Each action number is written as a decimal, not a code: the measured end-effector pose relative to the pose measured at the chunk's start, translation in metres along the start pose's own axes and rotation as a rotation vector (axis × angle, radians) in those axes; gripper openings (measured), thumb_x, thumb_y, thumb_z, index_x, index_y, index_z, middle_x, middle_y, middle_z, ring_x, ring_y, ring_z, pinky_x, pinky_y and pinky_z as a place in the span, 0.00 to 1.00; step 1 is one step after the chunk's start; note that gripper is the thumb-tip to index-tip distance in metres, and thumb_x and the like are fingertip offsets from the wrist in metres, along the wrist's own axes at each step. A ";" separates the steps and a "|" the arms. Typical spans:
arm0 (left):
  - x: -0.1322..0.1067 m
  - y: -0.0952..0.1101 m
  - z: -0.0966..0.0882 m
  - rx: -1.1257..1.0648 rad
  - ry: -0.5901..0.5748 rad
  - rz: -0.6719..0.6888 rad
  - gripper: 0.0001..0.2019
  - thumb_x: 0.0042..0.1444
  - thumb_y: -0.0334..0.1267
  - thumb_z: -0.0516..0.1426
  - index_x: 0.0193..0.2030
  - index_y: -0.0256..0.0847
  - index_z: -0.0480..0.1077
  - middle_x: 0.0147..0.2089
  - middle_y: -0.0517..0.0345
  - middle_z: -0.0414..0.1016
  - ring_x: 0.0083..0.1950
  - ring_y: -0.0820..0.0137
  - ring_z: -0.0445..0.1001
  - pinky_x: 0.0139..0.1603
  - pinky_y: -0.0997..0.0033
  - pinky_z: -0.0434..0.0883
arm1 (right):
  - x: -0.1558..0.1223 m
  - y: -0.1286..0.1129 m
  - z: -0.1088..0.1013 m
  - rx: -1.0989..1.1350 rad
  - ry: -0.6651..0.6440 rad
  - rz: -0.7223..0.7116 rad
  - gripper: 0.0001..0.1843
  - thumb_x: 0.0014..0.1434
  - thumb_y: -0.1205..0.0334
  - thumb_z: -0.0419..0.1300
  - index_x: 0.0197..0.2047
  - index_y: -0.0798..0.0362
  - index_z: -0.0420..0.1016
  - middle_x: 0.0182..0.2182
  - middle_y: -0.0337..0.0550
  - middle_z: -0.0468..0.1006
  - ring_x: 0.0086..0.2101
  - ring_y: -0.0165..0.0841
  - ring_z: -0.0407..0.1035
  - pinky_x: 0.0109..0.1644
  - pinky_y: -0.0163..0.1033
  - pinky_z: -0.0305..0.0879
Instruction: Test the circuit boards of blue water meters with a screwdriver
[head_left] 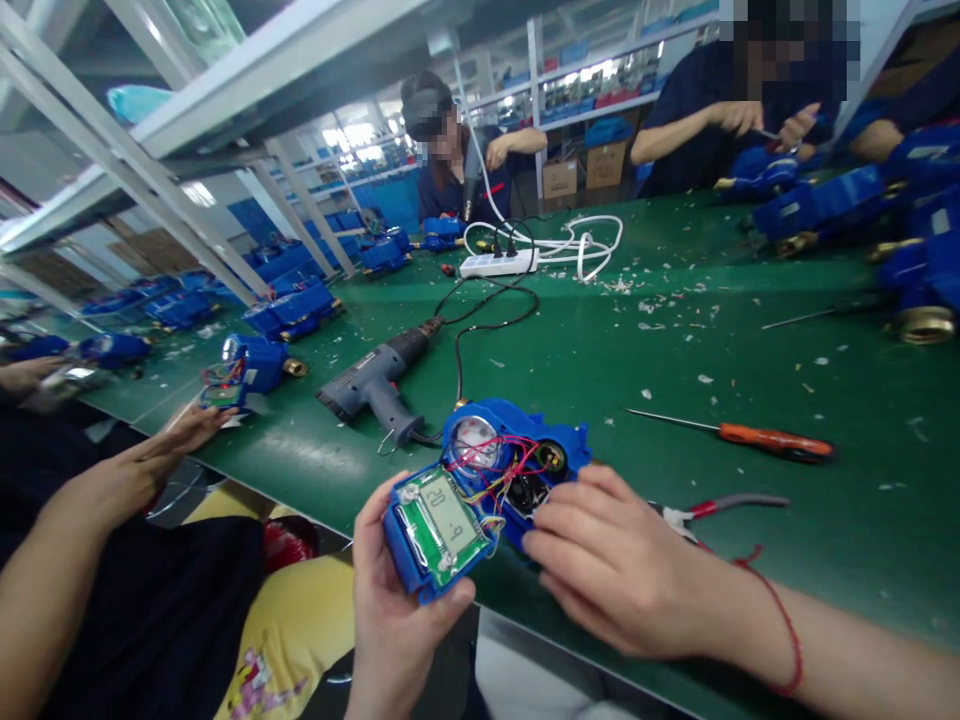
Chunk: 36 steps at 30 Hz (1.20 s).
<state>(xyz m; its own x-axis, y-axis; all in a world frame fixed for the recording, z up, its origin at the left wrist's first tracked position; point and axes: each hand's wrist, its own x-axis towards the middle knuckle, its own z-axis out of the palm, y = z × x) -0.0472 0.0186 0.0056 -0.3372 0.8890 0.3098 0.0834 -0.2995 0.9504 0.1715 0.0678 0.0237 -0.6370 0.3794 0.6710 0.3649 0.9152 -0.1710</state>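
Note:
My left hand (394, 610) is closed round a blue lid (435, 525) that carries a green circuit board with a small LCD screen. Thin red, yellow and blue wires join this lid to an opened blue meter body (517, 455) lying at the near edge of the green table (600, 350). My right hand (607, 565) rests on the near right side of the meter body, fingers curled against it. A red string is tied round my right wrist.
A grey electric screwdriver (379, 380) with a black cord lies behind the meter. An orange-handled screwdriver (750, 437) and red-handled pliers (712, 508) lie to the right. A white power strip (499, 263) sits farther back. Co-workers sit left and across, among several blue meters (292, 310).

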 end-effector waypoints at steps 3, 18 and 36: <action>0.019 0.005 -0.008 0.004 -0.032 0.018 0.40 0.38 0.45 0.72 0.59 0.49 0.65 0.56 0.53 0.73 0.54 0.59 0.75 0.48 0.69 0.77 | -0.003 -0.014 0.023 -0.086 -0.065 -0.022 0.16 0.70 0.61 0.49 0.54 0.61 0.69 0.45 0.49 0.75 0.47 0.38 0.65 0.50 0.45 0.53; 0.056 0.028 0.005 -0.045 -0.251 -0.066 0.38 0.34 0.36 0.73 0.55 0.48 0.68 0.50 0.58 0.75 0.48 0.67 0.76 0.45 0.76 0.75 | 0.001 0.047 -0.041 0.119 -0.300 0.008 0.10 0.67 0.74 0.49 0.39 0.56 0.71 0.41 0.44 0.75 0.41 0.31 0.67 0.58 0.50 0.49; 0.070 0.050 0.051 -0.292 -0.225 -0.369 0.29 0.40 0.40 0.72 0.48 0.40 0.67 0.39 0.60 0.77 0.35 0.71 0.79 0.36 0.71 0.81 | -0.022 0.008 0.004 -0.030 0.094 0.021 0.06 0.65 0.67 0.54 0.43 0.58 0.71 0.37 0.44 0.77 0.38 0.36 0.69 0.46 0.46 0.58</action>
<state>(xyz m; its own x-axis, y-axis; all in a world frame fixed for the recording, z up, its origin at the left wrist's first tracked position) -0.0189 0.0839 0.0762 -0.0826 0.9965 -0.0160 -0.2787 -0.0077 0.9603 0.1860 0.0668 0.0048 -0.5632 0.3829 0.7323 0.3986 0.9021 -0.1652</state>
